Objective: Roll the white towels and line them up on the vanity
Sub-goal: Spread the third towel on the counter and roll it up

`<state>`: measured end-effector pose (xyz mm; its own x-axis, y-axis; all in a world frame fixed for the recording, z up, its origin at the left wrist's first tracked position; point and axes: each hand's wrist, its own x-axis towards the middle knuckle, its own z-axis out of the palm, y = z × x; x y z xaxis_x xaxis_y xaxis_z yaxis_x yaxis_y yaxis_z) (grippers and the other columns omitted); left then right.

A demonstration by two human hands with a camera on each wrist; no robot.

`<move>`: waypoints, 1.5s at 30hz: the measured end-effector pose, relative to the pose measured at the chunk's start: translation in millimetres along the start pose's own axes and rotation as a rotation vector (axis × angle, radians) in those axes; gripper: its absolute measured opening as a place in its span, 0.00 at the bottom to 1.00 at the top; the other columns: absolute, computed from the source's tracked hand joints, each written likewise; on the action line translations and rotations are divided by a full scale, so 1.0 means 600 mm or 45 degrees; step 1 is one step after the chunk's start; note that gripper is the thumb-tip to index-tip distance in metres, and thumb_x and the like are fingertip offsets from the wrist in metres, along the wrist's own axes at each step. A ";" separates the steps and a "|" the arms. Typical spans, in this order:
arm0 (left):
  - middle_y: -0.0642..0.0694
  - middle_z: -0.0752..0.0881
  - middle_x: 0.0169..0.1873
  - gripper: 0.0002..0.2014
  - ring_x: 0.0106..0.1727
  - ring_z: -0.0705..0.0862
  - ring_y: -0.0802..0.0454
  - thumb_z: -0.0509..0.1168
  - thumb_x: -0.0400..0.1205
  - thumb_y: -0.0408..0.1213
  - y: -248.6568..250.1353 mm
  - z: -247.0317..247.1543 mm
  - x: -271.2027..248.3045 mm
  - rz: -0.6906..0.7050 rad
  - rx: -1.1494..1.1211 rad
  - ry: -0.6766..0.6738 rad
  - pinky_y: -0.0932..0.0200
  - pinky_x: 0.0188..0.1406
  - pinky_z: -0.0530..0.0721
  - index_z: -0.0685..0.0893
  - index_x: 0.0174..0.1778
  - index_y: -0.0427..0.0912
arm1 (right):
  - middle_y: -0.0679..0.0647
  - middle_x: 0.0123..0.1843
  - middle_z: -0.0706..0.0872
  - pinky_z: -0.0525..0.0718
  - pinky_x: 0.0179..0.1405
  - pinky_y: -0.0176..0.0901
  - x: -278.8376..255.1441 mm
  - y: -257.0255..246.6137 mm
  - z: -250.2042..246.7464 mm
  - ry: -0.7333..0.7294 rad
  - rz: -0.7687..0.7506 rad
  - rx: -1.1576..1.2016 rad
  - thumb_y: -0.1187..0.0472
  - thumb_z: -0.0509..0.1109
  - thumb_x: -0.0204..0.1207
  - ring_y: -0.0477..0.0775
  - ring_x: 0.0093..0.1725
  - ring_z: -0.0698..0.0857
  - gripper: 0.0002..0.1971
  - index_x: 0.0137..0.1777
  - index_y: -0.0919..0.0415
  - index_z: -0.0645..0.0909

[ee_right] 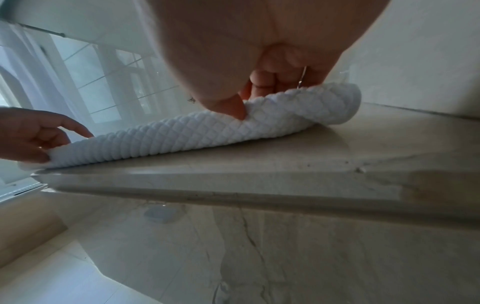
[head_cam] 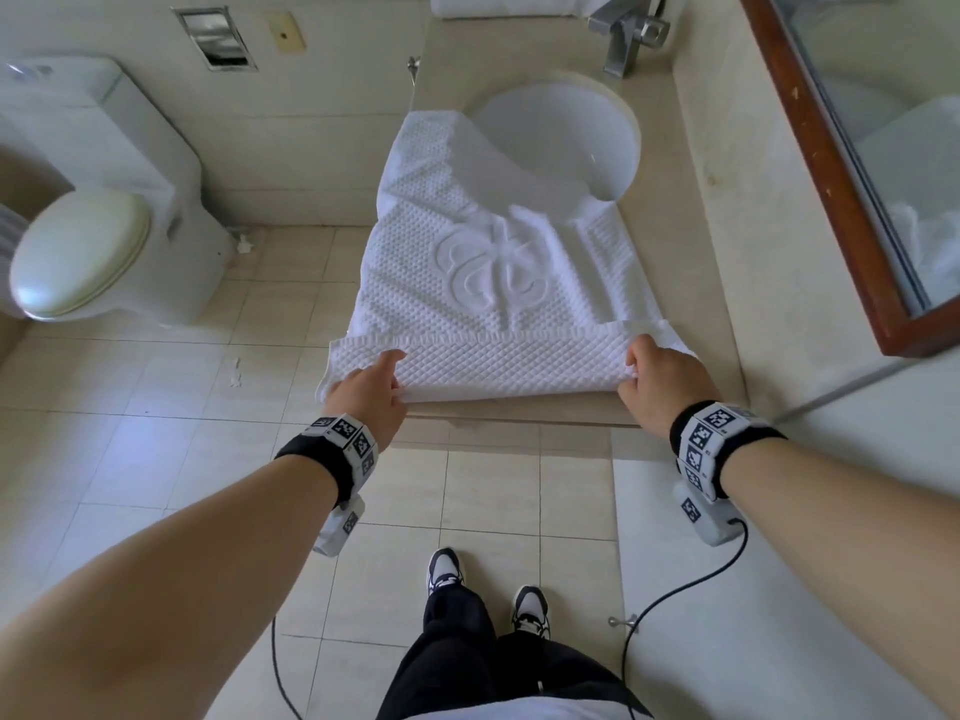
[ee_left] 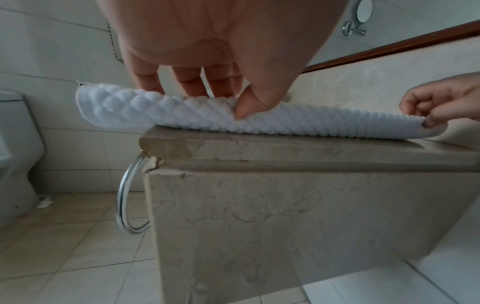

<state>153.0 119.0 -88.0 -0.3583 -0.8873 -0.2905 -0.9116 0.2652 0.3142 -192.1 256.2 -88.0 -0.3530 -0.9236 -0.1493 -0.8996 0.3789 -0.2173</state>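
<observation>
A white waffle-textured towel (head_cam: 483,262) with an embossed emblem lies spread on the beige marble vanity (head_cam: 727,236), its far end draped over the sink (head_cam: 566,132). Its near edge is folded over into a first narrow turn (head_cam: 509,366) at the vanity's front. My left hand (head_cam: 371,387) pinches the left end of that fold (ee_left: 197,111), thumb in front and fingers behind. My right hand (head_cam: 654,379) pinches the right end (ee_right: 275,115) the same way. More white towel (head_cam: 519,2) lies at the far end of the vanity.
A toilet (head_cam: 88,200) stands to the left across the tiled floor. A faucet (head_cam: 626,33) sits behind the sink and a wood-framed mirror (head_cam: 852,174) runs along the right. A metal towel ring (ee_left: 130,193) hangs on the vanity's left side.
</observation>
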 end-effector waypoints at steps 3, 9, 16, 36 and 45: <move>0.57 0.83 0.51 0.32 0.53 0.82 0.50 0.62 0.78 0.32 -0.007 -0.006 -0.003 0.004 0.098 -0.008 0.43 0.62 0.80 0.65 0.79 0.56 | 0.55 0.38 0.85 0.79 0.38 0.49 0.002 -0.016 -0.010 0.017 -0.031 0.009 0.60 0.64 0.77 0.62 0.35 0.81 0.07 0.51 0.58 0.70; 0.49 0.84 0.58 0.25 0.54 0.83 0.41 0.56 0.81 0.35 -0.002 -0.032 0.016 -0.019 0.064 0.051 0.43 0.59 0.80 0.67 0.75 0.53 | 0.55 0.28 0.80 0.71 0.27 0.46 0.026 -0.029 -0.029 0.073 -0.042 -0.113 0.61 0.61 0.78 0.61 0.26 0.78 0.05 0.49 0.61 0.68; 0.54 0.84 0.46 0.24 0.44 0.85 0.47 0.53 0.82 0.38 -0.018 -0.045 0.063 0.012 0.010 0.022 0.47 0.60 0.76 0.60 0.75 0.58 | 0.50 0.35 0.82 0.71 0.38 0.48 0.067 -0.024 -0.032 0.016 0.027 -0.201 0.58 0.59 0.82 0.59 0.30 0.78 0.07 0.57 0.58 0.68; 0.60 0.82 0.48 0.28 0.53 0.79 0.53 0.64 0.82 0.32 -0.031 -0.054 0.114 0.094 -0.076 0.118 0.51 0.60 0.79 0.70 0.77 0.57 | 0.54 0.55 0.85 0.83 0.49 0.49 0.086 -0.038 -0.001 0.103 0.143 0.257 0.62 0.67 0.81 0.57 0.50 0.85 0.14 0.65 0.57 0.77; 0.65 0.82 0.59 0.34 0.64 0.76 0.57 0.66 0.77 0.42 -0.035 -0.041 0.081 0.118 -0.188 0.029 0.47 0.75 0.69 0.63 0.80 0.60 | 0.50 0.62 0.85 0.79 0.65 0.54 0.057 -0.047 0.006 0.048 0.046 0.090 0.62 0.74 0.67 0.57 0.63 0.80 0.25 0.66 0.54 0.77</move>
<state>159.9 61.3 -86.7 -0.4333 -0.8703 -0.2343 -0.8348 0.2896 0.4682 -178.0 214.1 -90.7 -0.3953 -0.9104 -0.1219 -0.8662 0.4136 -0.2805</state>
